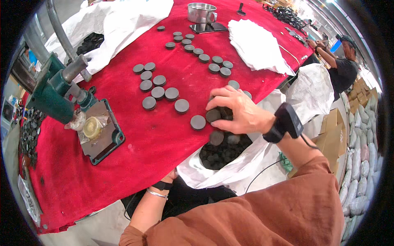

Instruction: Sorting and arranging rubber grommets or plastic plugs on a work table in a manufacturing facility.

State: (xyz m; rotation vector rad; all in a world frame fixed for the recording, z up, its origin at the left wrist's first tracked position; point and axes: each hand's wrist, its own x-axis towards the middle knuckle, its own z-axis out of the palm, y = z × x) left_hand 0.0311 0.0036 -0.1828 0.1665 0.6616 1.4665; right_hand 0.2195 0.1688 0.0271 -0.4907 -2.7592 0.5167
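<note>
My right hand (240, 110) is curled around several dark round discs (213, 115) at the table's edge, thumb and fingers bent about them. Below it, another disc (216, 138) shows over the mouth of a white woven sack (193, 174), which holds many more black discs (225, 156). My left hand (171, 175) is at the sack's near rim by the table edge; its fingers are hidden. Just left of my right hand lies a single disc (198, 122) on the red cloth. More grey-black discs (171, 94) lie flat in loose rows farther off.
A green hand press (57, 88) stands at the left of the red-covered table (135, 135). Toward the back are a metal cup (201, 13), a phone (208, 27) and white sheets (256, 49). A co-worker (347, 61) sits at the far right, near stacked sacks (361, 164).
</note>
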